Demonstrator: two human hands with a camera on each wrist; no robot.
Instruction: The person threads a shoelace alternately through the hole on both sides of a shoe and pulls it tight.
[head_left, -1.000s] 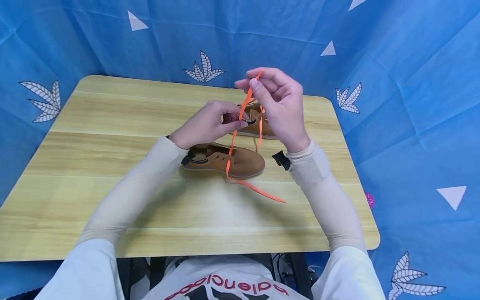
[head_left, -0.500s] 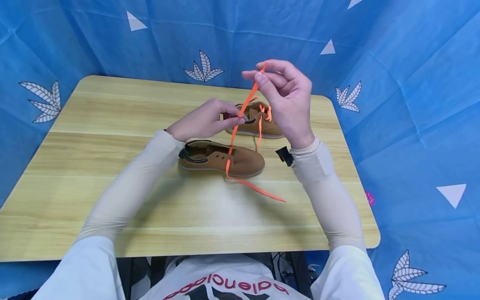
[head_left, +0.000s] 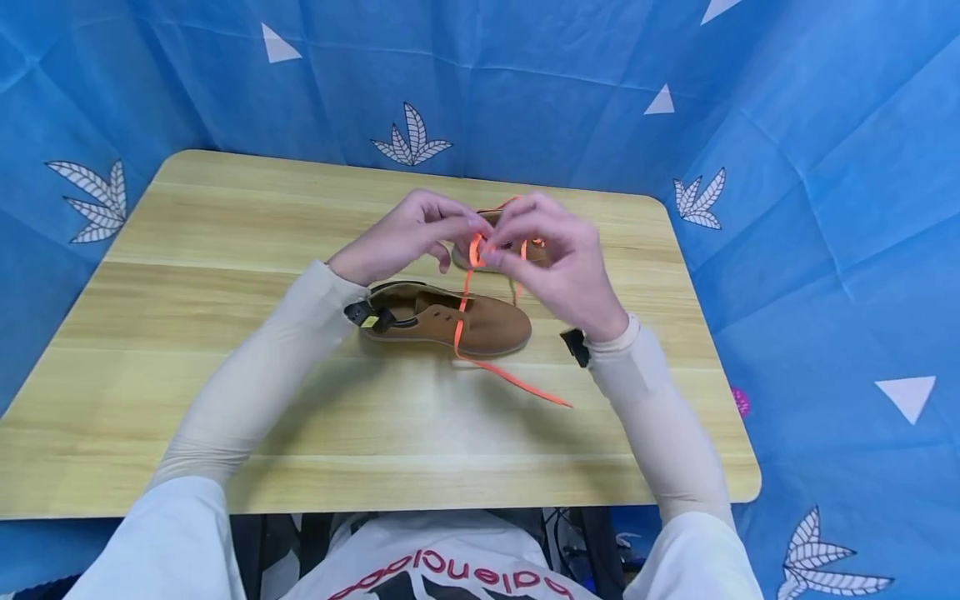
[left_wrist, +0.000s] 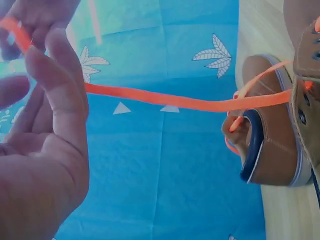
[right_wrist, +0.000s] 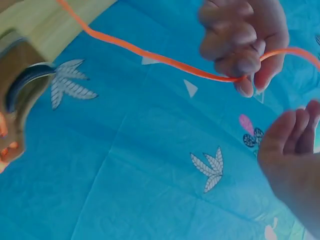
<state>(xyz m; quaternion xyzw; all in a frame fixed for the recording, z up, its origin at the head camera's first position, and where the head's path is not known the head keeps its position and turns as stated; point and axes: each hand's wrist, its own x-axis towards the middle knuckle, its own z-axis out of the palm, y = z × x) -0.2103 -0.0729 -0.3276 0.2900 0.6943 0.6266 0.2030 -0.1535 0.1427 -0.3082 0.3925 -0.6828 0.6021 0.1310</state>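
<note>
A brown shoe (head_left: 495, 323) lies on its sole in the middle of the table, its toe to the right. An orange shoelace (head_left: 517, 382) runs from its eyelets; one end trails on the tabletop, the other part rises to the hands. My left hand (head_left: 408, 237) pinches the raised lace between thumb and fingertips. Close against it, my right hand (head_left: 558, 258) pinches the lace near its end, and a small loop shows between the two. Exact fingertip contact is partly hidden. Behind them stands a second brown shoe (left_wrist: 277, 152) with orange laces, partly covered by the hands.
The light wooden table (head_left: 225, 333) carries both shoes. Blue patterned cloth (head_left: 480, 92) hangs behind it and along the right side. Small black cameras sit on both wrists.
My right hand has come down and left from its raised position to meet the left hand. The taut upper lace is now bent into a loop between them. The near shoe stays put.
</note>
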